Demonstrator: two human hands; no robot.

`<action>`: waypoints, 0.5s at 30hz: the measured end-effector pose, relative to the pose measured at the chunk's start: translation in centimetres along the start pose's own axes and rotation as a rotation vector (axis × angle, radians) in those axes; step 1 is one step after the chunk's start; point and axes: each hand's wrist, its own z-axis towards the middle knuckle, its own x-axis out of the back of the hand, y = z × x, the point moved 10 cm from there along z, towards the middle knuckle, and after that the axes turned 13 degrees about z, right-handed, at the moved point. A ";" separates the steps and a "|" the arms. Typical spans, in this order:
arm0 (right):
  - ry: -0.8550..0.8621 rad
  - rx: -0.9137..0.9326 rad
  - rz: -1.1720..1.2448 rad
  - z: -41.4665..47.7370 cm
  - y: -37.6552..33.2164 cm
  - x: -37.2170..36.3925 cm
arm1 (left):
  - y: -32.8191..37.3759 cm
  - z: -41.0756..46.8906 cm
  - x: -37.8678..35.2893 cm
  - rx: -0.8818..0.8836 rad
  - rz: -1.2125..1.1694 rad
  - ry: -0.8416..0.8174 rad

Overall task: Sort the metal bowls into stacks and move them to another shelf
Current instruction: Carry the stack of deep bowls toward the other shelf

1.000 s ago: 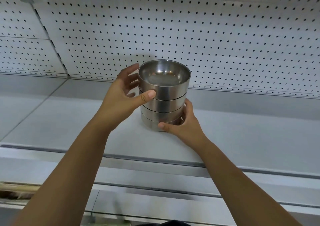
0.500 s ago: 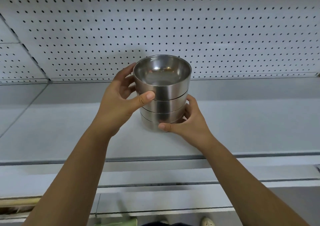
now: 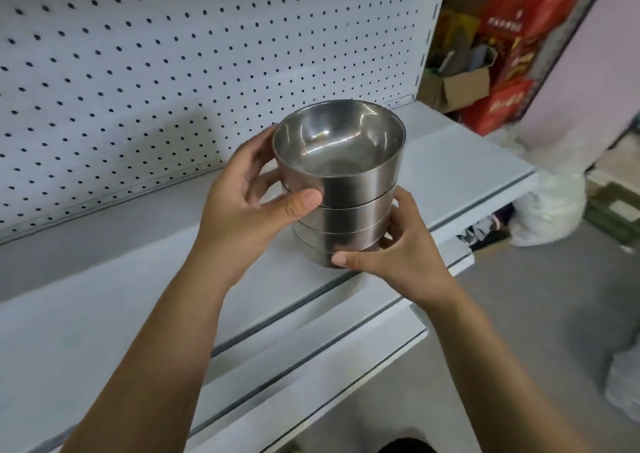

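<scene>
1. Item under handling: a stack of metal bowls (image 3: 346,210), nested rim-up, four bowls as far as the seams show. The top bowl (image 3: 339,147) is empty and sits level.
2. Location: the stack is over the grey shelf (image 3: 467,175), at its front edge and toward its right end, in front of the pegboard back panel (image 3: 138,71). Whether the base rests on the shelf or is held just above it cannot be told.
3. Left hand (image 3: 242,206): curled round the upper part of the stack, with the thumb (image 3: 304,203) pressed on the front wall at the seam under the top bowl and the fingers wrapped round the far left side.
4. Right hand (image 3: 398,251): curled round the lower part, with the thumb on the front of the bottom bowl and the fingers round the right side.
5. Surroundings: a lower shelf (image 3: 311,348) projects below. Beyond the right end of the unit stand a cardboard box (image 3: 460,85), red cartons (image 3: 502,106) and white bags (image 3: 550,206) on the floor.
6. Assessment of step: sorting of this stack appears done, and the step in hand is judged to be the carry to another shelf.
7. Next move, as judged: hold both grips firm and the stack upright, clear the front edge, set it down flat on the destination, then release. A tilt risks the upper bowls sliding off.
</scene>
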 end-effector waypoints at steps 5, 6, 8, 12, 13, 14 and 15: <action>0.222 0.018 0.008 -1.9 -1.0 11.7 | 1.6 4.1 -11.5 -0.033 -0.042 -0.162; 0.265 0.020 0.013 -2.4 -1.2 14.1 | 2.0 4.8 -14.0 -0.038 -0.048 -0.197; 0.339 0.023 0.007 -3.6 -1.6 18.7 | 2.7 5.9 -19.2 -0.043 -0.068 -0.265; 0.507 0.020 -0.002 -6.8 -1.8 28.0 | 3.8 7.4 -29.9 -0.057 -0.101 -0.413; 0.548 0.017 -0.014 -7.6 -1.8 30.3 | 4.1 7.7 -32.5 -0.065 -0.125 -0.449; 0.586 0.011 -0.029 -8.6 -1.7 32.5 | 4.5 7.8 -35.2 -0.079 -0.148 -0.489; 0.622 0.003 -0.049 -9.5 -1.6 34.7 | 4.8 7.8 -37.9 -0.087 -0.172 -0.530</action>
